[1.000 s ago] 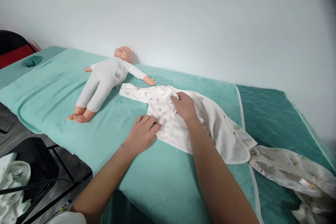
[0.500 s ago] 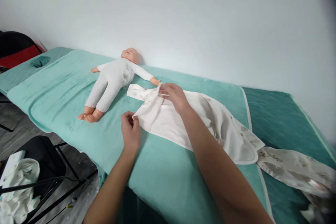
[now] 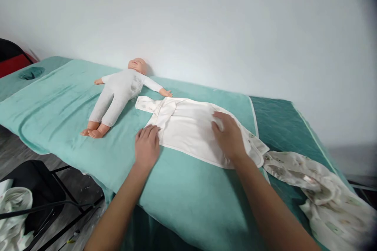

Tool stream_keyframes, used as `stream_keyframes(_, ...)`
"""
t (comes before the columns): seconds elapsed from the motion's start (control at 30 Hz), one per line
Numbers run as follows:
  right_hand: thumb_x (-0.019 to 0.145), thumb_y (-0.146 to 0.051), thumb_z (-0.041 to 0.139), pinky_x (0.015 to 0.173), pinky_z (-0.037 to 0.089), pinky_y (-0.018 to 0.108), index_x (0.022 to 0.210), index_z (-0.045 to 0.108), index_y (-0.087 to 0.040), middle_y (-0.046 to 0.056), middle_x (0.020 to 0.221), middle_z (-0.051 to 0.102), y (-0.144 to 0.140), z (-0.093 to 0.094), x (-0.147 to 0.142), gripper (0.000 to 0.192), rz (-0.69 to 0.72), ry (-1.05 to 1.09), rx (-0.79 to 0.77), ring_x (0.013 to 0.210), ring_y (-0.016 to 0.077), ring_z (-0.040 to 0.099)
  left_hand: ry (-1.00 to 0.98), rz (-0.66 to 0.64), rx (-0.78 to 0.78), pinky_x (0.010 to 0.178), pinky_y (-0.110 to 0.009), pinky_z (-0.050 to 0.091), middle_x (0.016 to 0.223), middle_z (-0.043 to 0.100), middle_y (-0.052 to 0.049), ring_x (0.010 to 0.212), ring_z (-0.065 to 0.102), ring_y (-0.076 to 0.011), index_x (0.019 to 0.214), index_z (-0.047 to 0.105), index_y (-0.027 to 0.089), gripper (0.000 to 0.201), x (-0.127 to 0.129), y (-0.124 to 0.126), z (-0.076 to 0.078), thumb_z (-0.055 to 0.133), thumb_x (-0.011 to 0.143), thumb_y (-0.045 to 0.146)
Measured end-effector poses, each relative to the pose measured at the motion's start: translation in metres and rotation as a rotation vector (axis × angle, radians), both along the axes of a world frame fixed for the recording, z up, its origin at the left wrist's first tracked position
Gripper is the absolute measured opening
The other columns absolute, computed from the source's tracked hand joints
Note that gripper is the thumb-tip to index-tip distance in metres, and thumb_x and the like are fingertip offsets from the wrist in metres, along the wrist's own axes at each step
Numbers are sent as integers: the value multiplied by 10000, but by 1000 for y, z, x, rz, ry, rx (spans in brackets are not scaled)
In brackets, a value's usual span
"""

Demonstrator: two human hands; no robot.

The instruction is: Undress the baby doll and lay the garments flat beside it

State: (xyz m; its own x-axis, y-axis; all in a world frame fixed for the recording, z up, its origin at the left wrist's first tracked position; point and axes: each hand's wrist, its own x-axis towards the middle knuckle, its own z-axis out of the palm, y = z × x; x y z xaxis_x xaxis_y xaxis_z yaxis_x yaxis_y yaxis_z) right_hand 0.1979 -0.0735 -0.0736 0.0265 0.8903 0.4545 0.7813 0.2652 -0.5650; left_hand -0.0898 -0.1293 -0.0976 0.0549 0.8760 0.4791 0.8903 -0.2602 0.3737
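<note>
A white baby garment [image 3: 188, 127] lies spread on a teal towel [image 3: 67, 102], its plain inner side up and one printed sleeve pointing left. My left hand [image 3: 146, 147] rests flat on the towel, fingertips touching the garment's near left edge. My right hand [image 3: 229, 137] presses flat on the garment's right part, fingers spread. A baby doll [image 3: 119, 90] in a grey-white suit lies on its back to the left, one arm reaching close to the sleeve.
A crumpled printed cloth [image 3: 324, 192] lies at the right on the darker green table cover [image 3: 279, 121]. A white wall runs close behind. A black chair [image 3: 38, 192] with white cloth [image 3: 13, 208] stands lower left, and a red-and-black seat [image 3: 11, 60] at far left.
The printed front panel was turned over, so the garment shows its plain side. My right hand slid from the collar to the garment's right part; my left hand let go and lies flat.
</note>
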Motion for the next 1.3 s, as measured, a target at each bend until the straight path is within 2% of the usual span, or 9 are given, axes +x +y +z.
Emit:
stream_keyframes(0.13, 897, -414, 481, 951, 464, 489, 1162, 647, -175, 175, 1164, 679, -2, -14, 56, 394, -306, -156, -116, 1093, 339, 603, -6, 182, 27, 1105, -600, 375, 1362, 654, -118, 1362, 519, -347, 1232, 637, 232, 300, 0, 2, -4, 465, 993, 287)
stream_keyframes(0.27, 913, -501, 487, 883, 488, 450, 1088, 687, -175, 154, 1047, 697, 2, -20, 75, 420, -316, -187, -195, 964, 310, 622, -22, 238, 76, 1114, -654, 359, 1453, 580, -148, 1446, 415, -393, 1282, 614, 222, 342, -1, 0, -4, 483, 982, 322)
stream_keyframes(0.43, 930, -418, 494, 1027, 431, 486, 1141, 693, -162, 171, 1131, 660, -4, -19, 53, 387, -126, -315, -65, 1107, 328, 567, 30, 40, 136, 1226, -623, 243, 1430, 613, -93, 1464, 424, -310, 1225, 637, 242, 291, 2, -3, 1, 482, 979, 239)
stream_keyframes(0.6, 974, -372, 438, 1166, 300, 550, 1400, 529, -115, 195, 1475, 507, -13, -26, 20, 506, -33, -377, -132, 1367, 361, 422, 8, -172, 96, 1134, -431, 464, 1397, 634, -97, 1370, 537, -222, 1282, 597, 218, 322, 6, -3, 3, 486, 980, 223)
stream_keyframes(0.73, 995, -389, 405, 1226, 194, 558, 1432, 483, -110, 189, 1583, 400, -10, -34, 14, 525, 13, -322, -189, 1479, 341, 323, 54, -243, 31, 1095, -442, 475, 1335, 669, -76, 1324, 564, -236, 1125, 649, 236, 201, 8, -6, 10, 528, 968, 267)
stream_keyframes(0.83, 969, -400, 444, 1211, 254, 531, 1389, 521, -145, 170, 1543, 462, -5, -32, 25, 498, 40, -185, -173, 1447, 315, 383, 99, -315, 5, 1076, -440, 466, 1301, 682, -68, 1322, 550, -238, 977, 650, 217, 127, 8, -10, 16, 536, 971, 274)
stream_keyframes(0.97, 926, -392, 474, 1064, 429, 493, 1243, 618, -157, 177, 1269, 637, -9, -28, 60, 420, -210, -46, -115, 1209, 315, 558, 126, -326, -20, 1057, -439, 461, 1311, 668, -67, 1317, 538, -237, 901, 630, 206, 155, 9, -12, 18, 519, 984, 276)
stream_keyframes(1.1, 873, -352, 521, 991, 440, 525, 1110, 661, -148, 179, 1116, 657, -23, -28, 82, 343, -397, -121, -65, 1085, 345, 563, 132, -334, -18, 1045, -446, 462, 1323, 656, -65, 1323, 527, -243, 867, 623, 209, 170, 9, -10, 15, 521, 985, 279)
stream_keyframes(1.3, 991, -286, 433, 964, 481, 410, 1071, 638, -210, 114, 1119, 675, -47, -9, 28, 233, -21, -152, 164, 1105, 264, 603, 95, -320, 25, 1025, -451, 472, 1306, 656, -65, 1291, 538, -254, 800, 582, 204, 190, 6, -8, 11, 529, 977, 250)
